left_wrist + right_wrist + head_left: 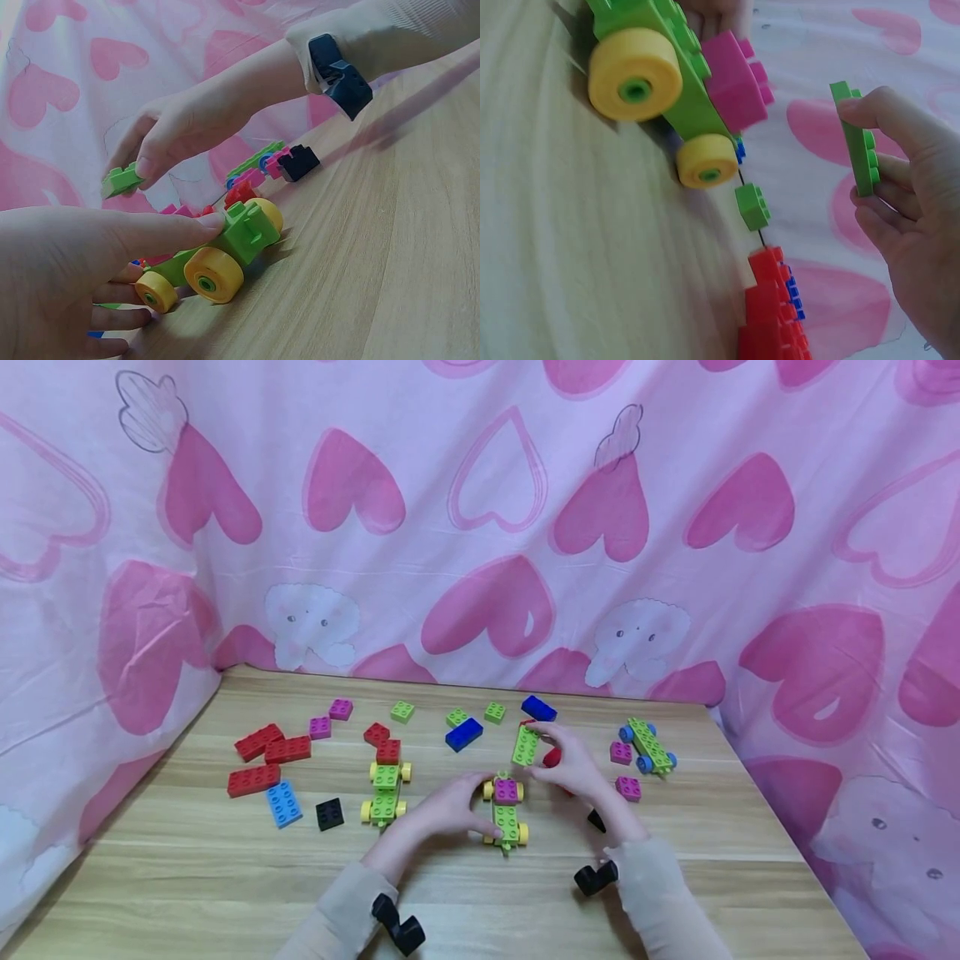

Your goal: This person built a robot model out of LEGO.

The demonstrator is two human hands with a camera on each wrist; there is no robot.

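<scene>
In the head view, a green toy car base [506,822] with yellow wheels stands near the middle of the table, a magenta block [506,791] on its far end. My left hand [447,807] holds this car from its left side; in the left wrist view the thumb [184,229] lies on its near end, with the other fingers partly hidden beyond the wheels. My right hand [572,766] pinches a thin green plate brick [860,146] between thumb and fingers, raised above the table, beyond and right of the car. Red blocks [552,757] lie partly hidden behind that hand.
Left of my left hand stands another green car [386,806] with yellow wheels. A green base with blue wheels [648,746] is at the right. Red bricks [255,779], a light blue brick [284,803], a black block [329,814] and blue bricks [464,735] lie around.
</scene>
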